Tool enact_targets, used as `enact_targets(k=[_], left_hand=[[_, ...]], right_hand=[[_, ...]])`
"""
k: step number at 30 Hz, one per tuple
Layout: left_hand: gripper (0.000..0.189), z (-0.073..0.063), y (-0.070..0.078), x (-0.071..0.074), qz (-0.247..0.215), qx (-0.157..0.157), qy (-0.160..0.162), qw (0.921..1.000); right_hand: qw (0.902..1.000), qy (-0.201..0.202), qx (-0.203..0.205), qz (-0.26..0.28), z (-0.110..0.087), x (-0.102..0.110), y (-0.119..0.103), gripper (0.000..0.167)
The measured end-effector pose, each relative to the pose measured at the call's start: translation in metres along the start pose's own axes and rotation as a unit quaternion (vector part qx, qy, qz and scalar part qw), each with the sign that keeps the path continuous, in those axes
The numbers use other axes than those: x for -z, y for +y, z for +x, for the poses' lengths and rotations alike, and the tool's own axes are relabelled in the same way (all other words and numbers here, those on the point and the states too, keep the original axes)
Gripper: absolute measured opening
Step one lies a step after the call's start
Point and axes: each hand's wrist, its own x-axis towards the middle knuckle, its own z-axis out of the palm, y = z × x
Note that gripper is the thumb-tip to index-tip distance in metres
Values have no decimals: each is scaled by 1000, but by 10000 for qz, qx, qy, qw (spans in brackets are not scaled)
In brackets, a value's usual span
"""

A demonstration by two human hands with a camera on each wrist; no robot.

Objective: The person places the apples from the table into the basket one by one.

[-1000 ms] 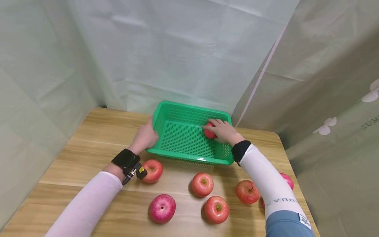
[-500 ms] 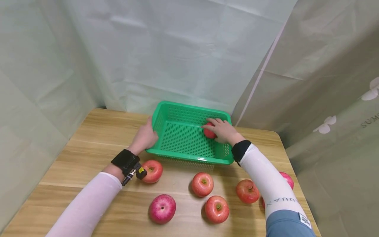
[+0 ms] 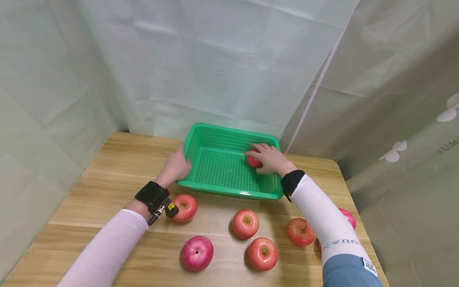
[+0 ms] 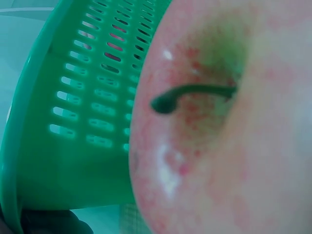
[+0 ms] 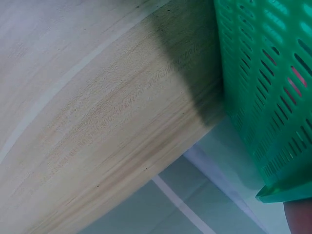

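A green perforated plastic basket (image 3: pixel 229 189) stands at the back of the table. My left hand (image 3: pixel 175 166) grips its left rim, the thumb pointing up along the edge. Inside, toward the right end, my right hand (image 3: pixel 271 160) holds a red apple (image 3: pixel 253 161), with fingers curled over its top. Through the basket slots in the right wrist view, bits of red show. Another apple (image 3: pixel 185 208) sits just beside my left wrist and fills much of the left wrist view, stem toward the camera.
On the wooden table (image 3: pixel 150 255) in front of the basket lie several more apples, among them a pink-red apple (image 3: pixel 197 253) and an orange-red apple (image 3: pixel 263 254). My right forearm partly covers apples at the right. Pale curtains (image 3: pixel 215 71) hang close behind.
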Motion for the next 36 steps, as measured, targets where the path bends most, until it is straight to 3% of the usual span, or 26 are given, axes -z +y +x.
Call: enact_targets(k=[17, 25, 36], left_hand=[[80, 1, 4, 0, -108, 47, 1, 9999], [81, 3, -2, 1, -97, 44, -31, 9999], [79, 5, -3, 4, -29, 131, -55, 9999]], right_hand=[[9992, 173, 87, 356, -11, 8, 1, 70], [9977, 29, 15, 683, -32, 19, -10, 74], [9960, 131, 206, 862, -68, 23, -21, 73]])
